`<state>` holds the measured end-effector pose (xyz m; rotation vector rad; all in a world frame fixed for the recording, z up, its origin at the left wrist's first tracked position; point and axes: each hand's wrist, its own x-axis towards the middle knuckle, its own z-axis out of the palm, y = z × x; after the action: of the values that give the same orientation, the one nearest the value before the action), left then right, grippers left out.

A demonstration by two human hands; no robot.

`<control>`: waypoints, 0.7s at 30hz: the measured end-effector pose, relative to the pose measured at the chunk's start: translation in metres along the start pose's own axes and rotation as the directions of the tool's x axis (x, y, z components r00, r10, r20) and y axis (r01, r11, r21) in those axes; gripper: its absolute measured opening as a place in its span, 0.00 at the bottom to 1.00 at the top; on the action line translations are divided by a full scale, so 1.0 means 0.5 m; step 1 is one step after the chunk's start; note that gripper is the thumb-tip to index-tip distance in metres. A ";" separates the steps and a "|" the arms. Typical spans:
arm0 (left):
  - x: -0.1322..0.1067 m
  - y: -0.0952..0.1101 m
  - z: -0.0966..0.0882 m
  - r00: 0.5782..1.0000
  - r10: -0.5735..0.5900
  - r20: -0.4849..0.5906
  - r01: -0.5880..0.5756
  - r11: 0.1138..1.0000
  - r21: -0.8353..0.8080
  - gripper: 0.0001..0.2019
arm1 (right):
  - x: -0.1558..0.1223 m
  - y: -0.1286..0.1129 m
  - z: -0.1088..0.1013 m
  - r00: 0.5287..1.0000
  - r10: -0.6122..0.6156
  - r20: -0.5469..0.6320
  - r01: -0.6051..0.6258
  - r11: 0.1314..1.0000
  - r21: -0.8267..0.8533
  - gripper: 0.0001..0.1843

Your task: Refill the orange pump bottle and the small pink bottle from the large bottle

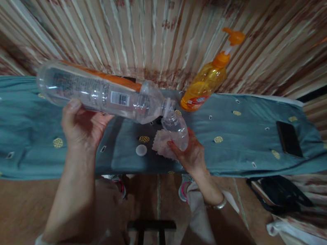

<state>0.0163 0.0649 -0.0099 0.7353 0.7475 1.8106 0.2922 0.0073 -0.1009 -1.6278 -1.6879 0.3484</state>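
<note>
My left hand [84,124] grips a large clear plastic bottle [92,96] from below, thumb against its near side. The bottle lies nearly level in the air, with an orange label along its far side and a barcode facing me. Its uncapped mouth points right and meets or overlaps a small clear plastic container [177,131]. That container is tilted, and my right hand [191,152] is closed around its lower right part. A pale pink cloth [161,143] with a zigzag edge shows beside the right fingers; whether they hold it too is unclear. Between my hands a white cap [141,149] rests on the tablecloth.
An orange pump bottle [204,85] of yellow liquid stands at the back of the table. A dark phone [289,138] lies on the green tablecloth [242,136] to the right. Pleated curtains [130,21] hang behind. A black bag [283,192] is low at the right.
</note>
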 end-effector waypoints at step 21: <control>-0.004 -0.015 0.025 0.998 -0.035 0.043 0.036 0.999 -0.012 0.28 | 0.000 0.008 -0.023 1.000 0.018 0.000 -0.018 1.000 -0.012 0.39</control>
<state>0.0307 0.0673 -0.0084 0.7459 0.7163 1.7610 0.3027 0.0045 -0.0955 -1.6526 -1.6792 0.3479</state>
